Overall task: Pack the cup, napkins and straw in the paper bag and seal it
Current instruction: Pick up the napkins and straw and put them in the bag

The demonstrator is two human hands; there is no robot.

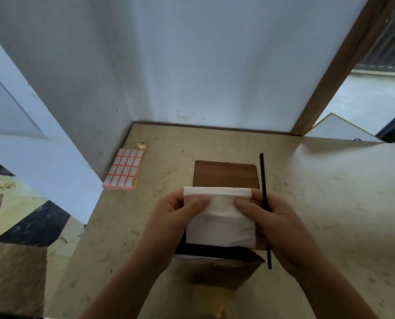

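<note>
Head view: I read the beige counter (330, 203) with the paper bag (224, 268) standing open at its near edge, and both hands over its mouth gripping the white napkins (219, 217) — left hand (175, 210) pinching the left side, right hand (277, 215) the right side plus the black straw (265, 203). Napkins and straw not yet in; cup not visible, possibly bagged; sealing remains. Beyond: wooden board (226, 173), label sheet (125, 168), small tape roll (142, 143), all clear of the bag.
</note>
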